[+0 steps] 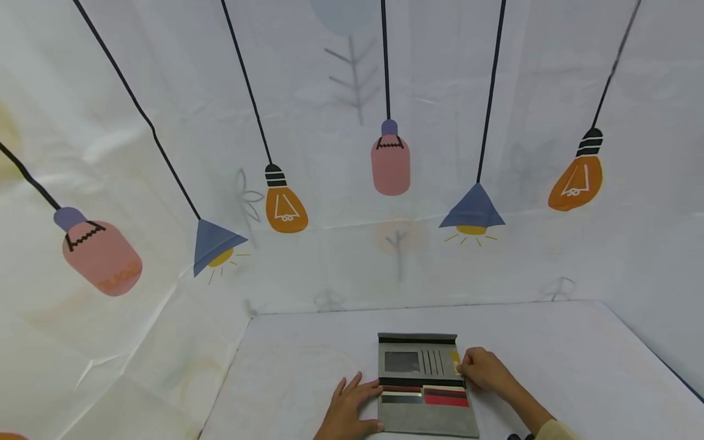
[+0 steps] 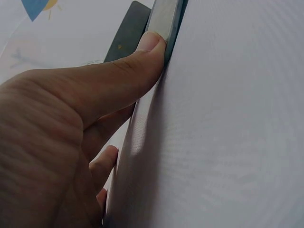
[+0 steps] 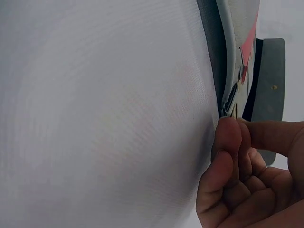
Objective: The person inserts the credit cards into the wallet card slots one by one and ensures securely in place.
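Note:
A grey wallet (image 1: 429, 420) lies unfolded on the white table, with slots, a dark window panel (image 1: 402, 362) and red, white and dark cards (image 1: 445, 396) in its lower half. My left hand (image 1: 349, 410) is at the wallet's left edge, fingers spread. Its thumb (image 2: 151, 43) presses the wallet's rim in the left wrist view. At the upper right edge, my right hand (image 1: 484, 368) pinches a yellow-and-white card (image 1: 455, 357) between thumb and curled fingers. In the right wrist view the fingertips (image 3: 228, 130) hide most of what they pinch.
The white table (image 1: 297, 348) reaches back to a sheet wall (image 1: 341, 263) printed with hanging lamps. Another sheet wall (image 1: 137, 379) borders the left side. A small dark object (image 1: 514, 437) shows by the right sleeve (image 1: 555, 431).

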{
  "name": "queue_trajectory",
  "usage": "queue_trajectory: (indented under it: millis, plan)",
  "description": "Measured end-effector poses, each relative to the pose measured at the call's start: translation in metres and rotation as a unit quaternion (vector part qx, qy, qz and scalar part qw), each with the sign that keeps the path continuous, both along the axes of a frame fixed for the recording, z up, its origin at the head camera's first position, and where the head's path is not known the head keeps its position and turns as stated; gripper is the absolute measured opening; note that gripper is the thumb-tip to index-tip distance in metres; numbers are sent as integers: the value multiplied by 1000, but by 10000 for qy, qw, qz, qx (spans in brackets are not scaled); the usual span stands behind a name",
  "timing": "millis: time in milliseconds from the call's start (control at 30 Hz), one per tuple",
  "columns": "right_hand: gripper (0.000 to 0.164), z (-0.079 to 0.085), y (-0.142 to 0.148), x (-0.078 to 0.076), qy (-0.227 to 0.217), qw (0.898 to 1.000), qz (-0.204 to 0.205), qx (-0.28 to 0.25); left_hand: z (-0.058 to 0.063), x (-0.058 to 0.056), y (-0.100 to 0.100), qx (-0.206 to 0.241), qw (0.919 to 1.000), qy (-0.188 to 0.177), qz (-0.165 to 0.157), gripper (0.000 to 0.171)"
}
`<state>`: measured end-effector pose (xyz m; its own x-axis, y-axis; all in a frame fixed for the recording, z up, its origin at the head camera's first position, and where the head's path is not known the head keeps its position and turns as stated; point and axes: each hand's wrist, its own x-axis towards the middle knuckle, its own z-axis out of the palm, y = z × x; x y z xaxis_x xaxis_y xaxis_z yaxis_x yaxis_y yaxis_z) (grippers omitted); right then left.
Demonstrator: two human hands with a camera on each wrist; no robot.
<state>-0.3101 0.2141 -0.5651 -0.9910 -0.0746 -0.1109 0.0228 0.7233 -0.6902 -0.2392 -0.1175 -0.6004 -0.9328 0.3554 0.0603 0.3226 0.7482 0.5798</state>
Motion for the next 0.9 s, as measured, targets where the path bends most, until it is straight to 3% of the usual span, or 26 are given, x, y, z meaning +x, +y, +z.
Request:
queue_trajectory:
  millis: [133,367,600,800,900]
  plan:
    - [21,-3,-4,-1,54,9999,64,100,-1,1,-2,-1,10000,-60,30,64]
    - [19,4,-5,4,-361,9970,544,-405,-3,-3,4,33,10000,-6,57,64]
    - [28,-3,21,6,-321,9934,741,-821,-6,-3,11,-1,9998,-192,39,64]
    - [31,-10,38,10,-261,9919,747,-990,-6,-6,10,-43,9999,-17,-105,64]
    - [34,-10,45,12,-324,9902,835,-1075,-6,-5,8,157,9996,-233,-16,62]
